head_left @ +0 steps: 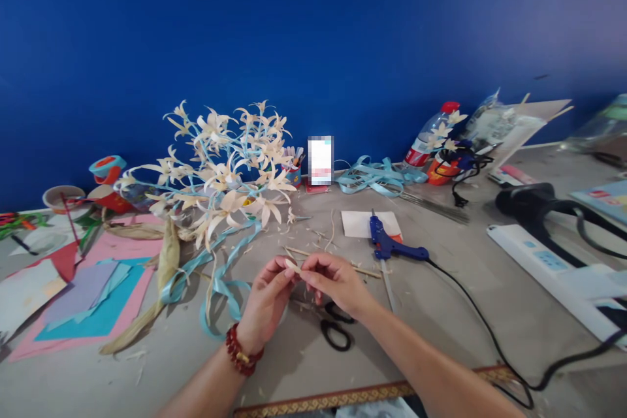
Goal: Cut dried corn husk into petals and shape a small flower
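Note:
My left hand (267, 300) and my right hand (336, 281) meet over the grey table (441, 287), both pinching one small pale husk petal (292, 266) between thumb and fingers. A red bead bracelet circles my left wrist. Just behind my hands lies a thin wooden stick (333, 262). Black scissors (336, 330) rest on the table under my right wrist. A spray of cream husk flowers on pale blue ribbon stems (220, 163) lies behind and left of my hands.
A blue glue gun (389, 245) lies right of my hands, its black cord running to the front right. Coloured paper sheets (83, 294) and dried husks sit left. Ribbon, a bottle (431, 134), a power strip (539, 258) and a phone (321, 160) stand further back.

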A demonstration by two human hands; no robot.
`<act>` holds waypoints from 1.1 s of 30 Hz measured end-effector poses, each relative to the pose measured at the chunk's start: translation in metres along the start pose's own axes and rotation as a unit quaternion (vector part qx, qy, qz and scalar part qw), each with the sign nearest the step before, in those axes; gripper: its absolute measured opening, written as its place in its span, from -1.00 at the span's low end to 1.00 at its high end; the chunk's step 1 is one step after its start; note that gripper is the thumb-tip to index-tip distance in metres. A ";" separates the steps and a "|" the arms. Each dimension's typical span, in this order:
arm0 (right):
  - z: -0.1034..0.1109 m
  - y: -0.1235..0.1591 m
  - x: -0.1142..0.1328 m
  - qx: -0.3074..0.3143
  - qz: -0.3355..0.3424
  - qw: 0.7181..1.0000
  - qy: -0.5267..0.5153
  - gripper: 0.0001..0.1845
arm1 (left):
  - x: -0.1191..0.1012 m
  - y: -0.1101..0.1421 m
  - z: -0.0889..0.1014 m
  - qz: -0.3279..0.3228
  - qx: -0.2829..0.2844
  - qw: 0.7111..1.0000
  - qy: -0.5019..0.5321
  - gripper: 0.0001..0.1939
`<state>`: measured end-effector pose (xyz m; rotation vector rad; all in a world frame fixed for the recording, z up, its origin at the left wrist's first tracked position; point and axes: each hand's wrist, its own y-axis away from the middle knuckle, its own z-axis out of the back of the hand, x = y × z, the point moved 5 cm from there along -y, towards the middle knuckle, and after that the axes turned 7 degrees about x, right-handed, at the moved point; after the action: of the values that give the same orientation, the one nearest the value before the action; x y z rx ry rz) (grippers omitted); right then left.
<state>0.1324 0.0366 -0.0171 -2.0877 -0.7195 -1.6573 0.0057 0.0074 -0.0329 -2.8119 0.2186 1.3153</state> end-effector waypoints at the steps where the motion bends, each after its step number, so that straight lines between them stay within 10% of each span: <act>1: 0.000 0.000 0.000 0.001 0.000 1.000 0.004 -0.68 | 0.000 0.000 0.001 -0.001 -0.004 1.000 -0.007 -0.91; 13: 0.008 0.003 0.016 0.007 -0.010 0.971 0.240 -0.73 | -0.009 0.000 0.004 -0.039 -0.035 0.997 -0.062 -0.91; 20: -0.002 0.042 0.047 0.079 -0.056 0.750 0.654 -0.85 | -0.009 -0.003 0.010 -0.060 -0.047 0.996 -0.039 -0.89; 24: -0.007 0.057 0.025 0.097 -0.111 0.684 0.715 -0.82 | -0.009 -0.003 0.010 -0.068 -0.047 0.996 -0.038 -0.89; 33: 0.011 0.067 0.017 0.031 -0.145 0.736 0.660 -0.89 | -0.015 -0.001 0.008 -0.079 -0.054 0.995 -0.038 -0.87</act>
<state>0.1844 -0.0079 -0.0018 -0.3126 -0.5165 -2.5759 -0.0098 0.0107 -0.0269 -2.7901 -0.0775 1.4356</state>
